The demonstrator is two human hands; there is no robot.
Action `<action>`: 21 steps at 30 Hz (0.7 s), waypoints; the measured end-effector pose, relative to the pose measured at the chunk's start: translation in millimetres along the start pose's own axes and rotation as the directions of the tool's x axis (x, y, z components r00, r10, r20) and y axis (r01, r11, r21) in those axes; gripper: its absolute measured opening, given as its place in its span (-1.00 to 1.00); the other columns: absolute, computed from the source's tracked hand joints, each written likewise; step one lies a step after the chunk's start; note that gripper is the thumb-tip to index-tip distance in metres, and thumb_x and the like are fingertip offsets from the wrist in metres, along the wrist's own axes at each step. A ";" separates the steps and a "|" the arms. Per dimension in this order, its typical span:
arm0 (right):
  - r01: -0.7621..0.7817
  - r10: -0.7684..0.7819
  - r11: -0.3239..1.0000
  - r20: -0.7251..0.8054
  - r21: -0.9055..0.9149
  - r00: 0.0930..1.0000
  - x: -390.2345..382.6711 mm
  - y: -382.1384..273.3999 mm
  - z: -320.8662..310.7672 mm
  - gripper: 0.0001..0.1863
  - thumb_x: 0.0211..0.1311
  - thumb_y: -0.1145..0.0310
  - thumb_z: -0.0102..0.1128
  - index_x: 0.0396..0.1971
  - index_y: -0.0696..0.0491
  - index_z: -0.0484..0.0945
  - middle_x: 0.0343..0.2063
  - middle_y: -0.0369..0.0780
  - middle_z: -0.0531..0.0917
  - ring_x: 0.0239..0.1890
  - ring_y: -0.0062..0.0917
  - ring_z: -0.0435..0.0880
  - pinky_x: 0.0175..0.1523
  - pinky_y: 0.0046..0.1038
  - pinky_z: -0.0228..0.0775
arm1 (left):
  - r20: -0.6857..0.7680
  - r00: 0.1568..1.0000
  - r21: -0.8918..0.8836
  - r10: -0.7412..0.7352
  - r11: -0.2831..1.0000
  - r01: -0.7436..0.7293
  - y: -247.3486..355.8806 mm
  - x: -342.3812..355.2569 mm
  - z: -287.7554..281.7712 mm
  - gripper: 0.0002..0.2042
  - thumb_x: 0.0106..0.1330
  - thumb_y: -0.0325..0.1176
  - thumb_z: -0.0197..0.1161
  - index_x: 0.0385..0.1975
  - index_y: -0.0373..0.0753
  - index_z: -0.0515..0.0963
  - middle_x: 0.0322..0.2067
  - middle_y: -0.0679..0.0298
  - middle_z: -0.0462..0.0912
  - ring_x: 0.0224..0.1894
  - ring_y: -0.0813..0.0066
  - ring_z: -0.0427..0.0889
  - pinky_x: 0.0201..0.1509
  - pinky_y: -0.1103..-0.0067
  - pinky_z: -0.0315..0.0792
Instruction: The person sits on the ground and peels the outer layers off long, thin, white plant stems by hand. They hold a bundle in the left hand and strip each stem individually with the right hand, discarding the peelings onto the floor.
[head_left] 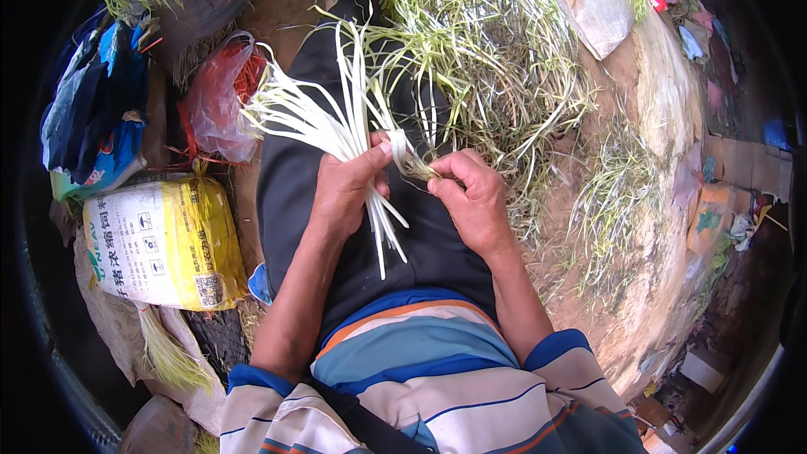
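Closed around a bunch of long white stalks [303, 109], which look like blanched chives, is my left hand [340, 189]. Their pale ends fan out up and to the left, and the cut-looking ends poke out below my palm. My right hand [472, 202] pinches the thin, brownish end of a pale strand [412, 161] between thumb and fingertips. That strand bends over beside my left thumb, and a greenish-yellow leafy part runs upward from there. Both hands are above my lap, close together but apart. Fingers of the left hand are partly hidden behind the stalks.
A large heap of yellow-green shoots [479, 50] lies ahead on the right, with loose scraps [618, 193] scattered beside it. On my left are a white and yellow sack [160, 240], a clear bag with red strips [223, 101] and a small shoot bundle [168, 353].
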State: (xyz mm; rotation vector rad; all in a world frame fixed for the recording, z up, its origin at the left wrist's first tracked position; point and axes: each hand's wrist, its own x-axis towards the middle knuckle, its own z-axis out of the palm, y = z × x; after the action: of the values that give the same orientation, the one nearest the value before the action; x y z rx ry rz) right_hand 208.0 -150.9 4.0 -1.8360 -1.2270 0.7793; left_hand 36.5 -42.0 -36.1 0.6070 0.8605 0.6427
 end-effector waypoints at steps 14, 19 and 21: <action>-0.171 0.194 0.958 -0.080 0.229 0.978 18.4 27.3 -2.6 -0.92 0.34 0.61 0.17 -0.28 0.17 0.64 -0.41 -0.38 0.61 -0.35 -0.75 0.54 -0.19 -0.61 0.42 | -0.065 0.998 0.058 0.001 0.998 0.003 1.4 0.7 -4.6 -0.75 0.37 -0.46 0.38 -0.02 -0.42 0.64 -0.27 0.10 0.82 -0.63 0.64 0.54 -0.56 0.70 0.46; -0.139 0.248 0.934 -0.319 0.329 0.915 36.7 80.1 -69.7 -0.92 0.33 0.57 0.16 -0.29 0.15 0.65 -0.41 -0.31 0.65 -0.44 -0.73 0.55 -0.27 -0.55 0.46 | -0.115 0.992 0.006 0.042 0.999 -0.042 5.9 -0.7 -4.9 -0.77 0.35 -0.48 0.36 -0.07 -0.44 0.65 -0.28 0.07 0.81 -0.62 0.60 0.54 -0.54 0.68 0.44; -0.175 0.360 0.900 -0.454 0.400 0.815 42.7 96.4 -100.4 -0.89 0.34 0.53 0.18 -0.23 0.19 0.66 -0.39 -0.30 0.66 -0.44 -0.70 0.55 -0.27 -0.58 0.43 | -0.123 0.991 -0.001 0.049 0.999 -0.049 7.5 -1.1 -5.1 -0.77 0.35 -0.48 0.36 -0.06 -0.44 0.65 -0.28 0.07 0.82 -0.62 0.61 0.53 -0.53 0.69 0.43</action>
State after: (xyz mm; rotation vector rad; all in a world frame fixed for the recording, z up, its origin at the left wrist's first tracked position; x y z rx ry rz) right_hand 349.2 -160.0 -30.5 -1.7813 -0.4493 0.5435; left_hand 29.7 -36.7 -32.9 0.5911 0.9611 0.7320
